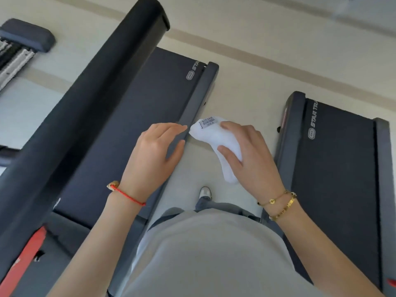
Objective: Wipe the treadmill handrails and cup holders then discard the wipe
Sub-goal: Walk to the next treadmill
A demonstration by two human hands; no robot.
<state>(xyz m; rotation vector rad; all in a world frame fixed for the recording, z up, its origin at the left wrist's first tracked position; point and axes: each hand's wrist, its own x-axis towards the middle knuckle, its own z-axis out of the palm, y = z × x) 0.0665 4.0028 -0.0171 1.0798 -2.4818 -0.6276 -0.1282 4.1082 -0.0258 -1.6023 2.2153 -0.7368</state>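
Clutched in the person's right hand (246,155) is a white wipe packet (216,140), thumb across its underside and fingers curled over its top, so that the printed label end pokes out toward the other hand while the lower end hangs below the palm. Their left hand (154,151) holds nothing; its fingers are loosely spread and its fingertips come close to the label end of the packet without clearly touching it. Both hands hover in the aisle of pale floor (246,67) between two treadmills. On the person's left, a long black padded handrail (90,93) runs diagonally away over the left treadmill's belt (150,99), well apart from the packet. The left hand sits just above that treadmill's right side rail (199,97). The second treadmill (338,159) lies to the person's right. A red cord bracelet (126,194) circles the left wrist, gold bracelets (282,202) the right.
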